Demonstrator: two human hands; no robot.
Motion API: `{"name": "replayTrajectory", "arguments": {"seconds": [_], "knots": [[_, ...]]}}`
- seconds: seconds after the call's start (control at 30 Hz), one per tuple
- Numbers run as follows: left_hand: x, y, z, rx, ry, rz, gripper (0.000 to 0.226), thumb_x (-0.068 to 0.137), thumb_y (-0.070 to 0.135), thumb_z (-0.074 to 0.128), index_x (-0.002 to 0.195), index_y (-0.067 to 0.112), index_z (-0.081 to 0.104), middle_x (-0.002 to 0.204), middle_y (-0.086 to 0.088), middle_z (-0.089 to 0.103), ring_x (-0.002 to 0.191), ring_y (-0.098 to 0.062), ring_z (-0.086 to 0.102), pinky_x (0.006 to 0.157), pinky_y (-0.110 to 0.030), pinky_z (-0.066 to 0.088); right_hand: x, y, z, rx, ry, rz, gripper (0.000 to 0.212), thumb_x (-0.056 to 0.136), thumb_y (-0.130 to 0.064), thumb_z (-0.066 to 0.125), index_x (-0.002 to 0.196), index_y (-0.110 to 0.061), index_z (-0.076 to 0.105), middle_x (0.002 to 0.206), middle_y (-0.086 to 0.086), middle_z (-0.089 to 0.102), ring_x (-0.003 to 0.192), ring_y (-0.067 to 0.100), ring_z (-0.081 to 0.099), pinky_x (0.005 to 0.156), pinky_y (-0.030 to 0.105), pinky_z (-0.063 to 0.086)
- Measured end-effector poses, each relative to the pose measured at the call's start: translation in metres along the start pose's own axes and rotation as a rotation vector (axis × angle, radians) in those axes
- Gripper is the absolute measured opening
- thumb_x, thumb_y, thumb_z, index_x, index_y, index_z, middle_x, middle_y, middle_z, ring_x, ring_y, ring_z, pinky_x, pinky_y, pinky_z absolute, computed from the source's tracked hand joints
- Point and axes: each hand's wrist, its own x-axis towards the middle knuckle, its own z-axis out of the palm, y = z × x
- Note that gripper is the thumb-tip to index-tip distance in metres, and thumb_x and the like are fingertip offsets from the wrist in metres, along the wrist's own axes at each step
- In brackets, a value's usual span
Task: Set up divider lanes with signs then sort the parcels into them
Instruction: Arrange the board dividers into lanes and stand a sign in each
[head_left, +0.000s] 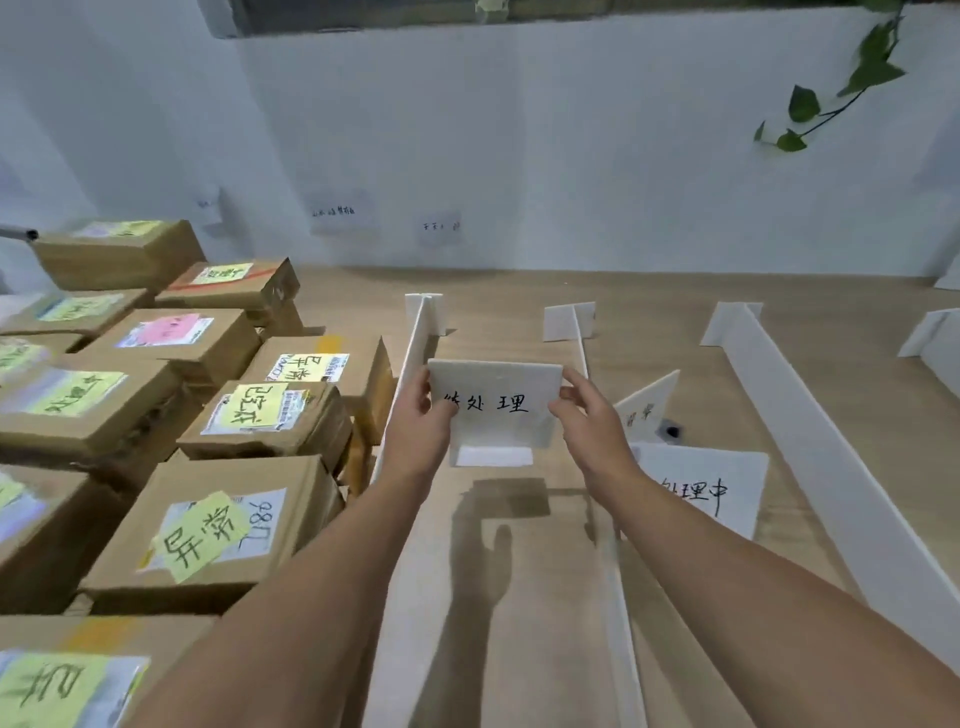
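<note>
Setup stage, not sorting yet. Four white dividers stand on the surface (519, 597): first divider (415, 343), second divider (581, 332), third divider (810, 441), and a fourth divider (935, 343) at the right edge, so the lanes look laid out. Signs are only partly done. One sign (498, 410) is in my hands, a flat sign (701, 493) lies in the next lane to the right, and a tilted sign (649, 400) sits just beyond it; neither looks properly placed. The parcels (218, 530) are all stacked left of the first divider and none is in a lane. I'd say well under halfway: signs to finish, then the whole sort.

My left hand (415, 431) pinches the sign's left edge, thumb on the written face, the rest behind. My right hand (592, 426) pinches the right edge the same way, fingers (571, 389) curled over the top corner. Both grips are closed on the board, neither spread wide.

The sign is upright, writing toward me, between the first and second dividers about midway down the lane. Its little foot points toward me. Shadow on the surface suggests it hangs just above the wood, but I can't tell for sure that the foot isn't touching.
</note>
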Motion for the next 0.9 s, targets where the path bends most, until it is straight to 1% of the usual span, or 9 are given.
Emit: {"name": "replayTrajectory", "arguments": {"seconds": [0.1,0.17,0.23,0.3,0.37,0.53,0.6,0.7,0.9], "knots": [[0.062,-0.010,-0.004,0.058,-0.036,-0.010,0.052,0.097,0.007,0.052,0.144,0.028,0.049,0.126,0.013,0.057,0.095,0.014,0.051,0.071,-0.006,0.039,0.046,0.005,0.024,-0.045,0.042,0.034,0.044,0.097,-0.017,0.053,0.130,-0.046,0.054,0.114,-0.022,0.061,0.102,-0.012,0.056,0.083,0.014,0.041],[0.102,-0.019,0.001,0.085,-0.066,-0.017,0.050,0.097,0.009,0.052,0.142,0.029,0.051,0.127,0.015,0.058,0.092,0.017,0.050,0.065,-0.002,0.039,0.081,0.008,0.035,-0.051,0.060,0.038,0.040,0.097,-0.012,0.053,0.118,-0.046,0.054,0.105,-0.027,0.060,0.089,-0.022,0.056,0.077,0.008,0.042],[0.140,-0.030,0.008,0.084,-0.101,-0.030,0.051,0.095,0.010,0.052,0.142,0.030,0.052,0.131,0.016,0.060,0.099,0.013,0.055,0.076,-0.007,0.042,0.118,0.015,0.044,-0.051,0.064,0.034,0.041,0.097,-0.008,0.052,0.121,-0.041,0.052,0.107,-0.024,0.060,0.086,-0.025,0.056,0.070,0.004,0.043],[0.175,-0.042,0.016,0.078,-0.109,-0.047,0.055,0.093,0.011,0.052,0.144,0.033,0.051,0.135,0.017,0.060,0.110,0.002,0.059,0.090,-0.022,0.043,0.153,0.026,0.052,-0.057,0.052,0.022,0.044,0.097,-0.010,0.052,0.128,-0.041,0.052,0.114,-0.022,0.061,0.099,-0.019,0.056,0.075,0.009,0.044],[0.206,-0.049,0.024,0.093,-0.108,-0.044,0.057,0.092,0.012,0.052,0.145,0.032,0.049,0.135,0.016,0.060,0.118,-0.008,0.058,0.095,-0.027,0.041,0.188,0.038,0.059,-0.073,0.036,0.006,0.049,0.097,-0.011,0.053,0.137,-0.038,0.049,0.118,-0.020,0.060,0.106,-0.013,0.054,0.081,0.013,0.042],[0.276,-0.070,0.037,0.099,-0.100,-0.040,0.057,0.094,0.012,0.054,0.149,0.025,0.044,0.126,0.015,0.058,0.102,-0.001,0.057,0.081,-0.013,0.040,0.264,0.067,0.076,-0.069,-0.020,0.007,0.058,0.096,-0.013,0.053,0.149,-0.031,0.040,0.137,-0.009,0.056,0.122,0.010,0.056,0.094,0.028,0.046],[0.295,-0.077,0.042,0.099,-0.115,-0.046,0.064,0.084,0.022,0.056,0.147,0.028,0.047,0.133,0.014,0.061,0.110,-0.002,0.059,0.094,-0.020,0.045,0.284,0.072,0.080,-0.053,-0.032,0.018,0.061,0.096,-0.012,0.053,0.152,-0.030,0.036,0.141,-0.009,0.054,0.125,0.013,0.055,0.097,0.032,0.046],[0.324,-0.091,0.049,0.059,-0.125,-0.094,0.083,0.070,0.033,0.057,0.152,0.031,0.040,0.146,0.012,0.053,0.131,-0.014,0.051,0.115,-0.041,0.037,0.310,0.075,0.081,-0.057,-0.043,0.033,0.066,0.094,-0.015,0.055,0.153,-0.033,0.033,0.145,-0.010,0.052,0.126,0.015,0.055,0.106,0.042,0.046],[0.357,-0.103,0.056,0.031,-0.148,-0.113,0.097,0.059,0.039,0.063,0.153,0.030,0.039,0.146,0.010,0.053,0.132,-0.015,0.050,0.117,-0.042,0.035,0.338,0.081,0.087,-0.039,-0.063,0.101,0.065,0.095,-0.013,0.051,0.152,-0.038,0.032,0.139,-0.016,0.057,0.117,0.014,0.057,0.084,0.037,0.045]]}}
